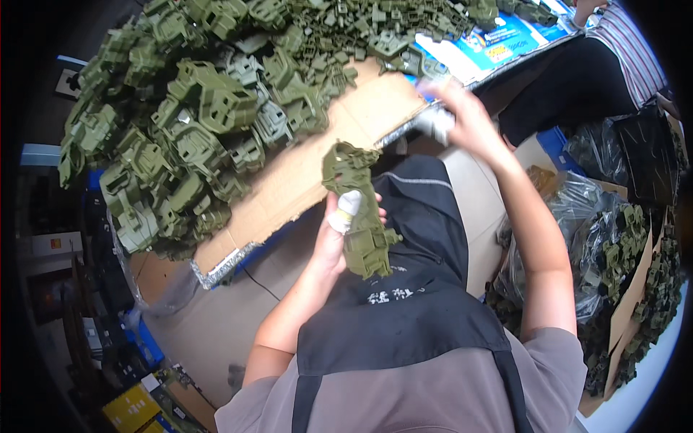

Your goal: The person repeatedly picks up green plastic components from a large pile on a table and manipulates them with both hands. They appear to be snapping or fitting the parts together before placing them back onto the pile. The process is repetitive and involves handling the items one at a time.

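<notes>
My left hand (330, 237) is closed round a long olive-green moulded plastic part (368, 242), held above my lap beside the table edge. A white wrap covers its thumb, which presses on the part's face; fingertips show at the far side. My right hand (462, 119) is raised at the table's front edge, to the right. Motion smears its fingers, and a whitish blur, perhaps wraps, shows on them. Whether it holds anything I cannot tell. A large heap of similar green plastic parts (216, 101) lies on the table beyond my left hand.
Cardboard (289, 173) covers the table's near edge. Smaller green pieces (361, 29) lie at the back. Blue printed sheet (498, 43) lies at the far right, near another person's striped clothing (628, 50). Clear plastic bags (577, 209) and more green parts (632, 252) stand at my right.
</notes>
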Motion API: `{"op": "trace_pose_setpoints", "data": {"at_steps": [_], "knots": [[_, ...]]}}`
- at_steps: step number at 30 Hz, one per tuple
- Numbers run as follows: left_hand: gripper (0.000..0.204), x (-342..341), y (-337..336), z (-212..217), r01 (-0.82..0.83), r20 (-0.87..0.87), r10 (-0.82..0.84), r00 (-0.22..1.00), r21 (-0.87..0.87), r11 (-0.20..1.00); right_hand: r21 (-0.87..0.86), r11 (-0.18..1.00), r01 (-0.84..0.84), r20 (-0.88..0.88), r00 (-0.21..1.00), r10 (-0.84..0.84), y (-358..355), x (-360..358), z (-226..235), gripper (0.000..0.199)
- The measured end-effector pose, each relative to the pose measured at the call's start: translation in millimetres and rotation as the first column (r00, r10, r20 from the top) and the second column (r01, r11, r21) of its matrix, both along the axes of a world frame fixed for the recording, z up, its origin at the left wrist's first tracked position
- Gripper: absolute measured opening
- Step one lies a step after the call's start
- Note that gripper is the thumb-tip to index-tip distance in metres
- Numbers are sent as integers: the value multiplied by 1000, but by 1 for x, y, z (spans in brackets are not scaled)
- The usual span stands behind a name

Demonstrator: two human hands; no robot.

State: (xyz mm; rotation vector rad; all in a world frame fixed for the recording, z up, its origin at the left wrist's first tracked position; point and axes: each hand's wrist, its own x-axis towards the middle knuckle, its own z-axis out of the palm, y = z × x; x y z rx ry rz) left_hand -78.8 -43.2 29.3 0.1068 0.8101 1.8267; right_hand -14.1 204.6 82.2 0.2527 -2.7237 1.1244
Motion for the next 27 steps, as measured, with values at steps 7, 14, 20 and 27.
{"op": "trace_pose_setpoints", "data": {"at_steps": [7, 14, 20, 27], "knots": [[46, -32, 14, 1, -141, -132, 149, 980, 70, 988, 84, 839, 537, -198, 835, -514, 72, -30, -33, 60], [44, -18, 35, -20, -330, -394, 315, 863, 31, 944, -481, 795, 370, 49, 917, -397, -89, 43, -38, 55], [47, -3, 39, -33, -290, -216, 279, 936, -24, 957, -421, 734, 533, 43, 820, -571, -111, 63, -33, 60], [57, 1, 38, -13, -364, -466, 280, 839, -97, 926, -447, 759, 474, 30, 856, -516, -123, 63, -43, 63]]}}
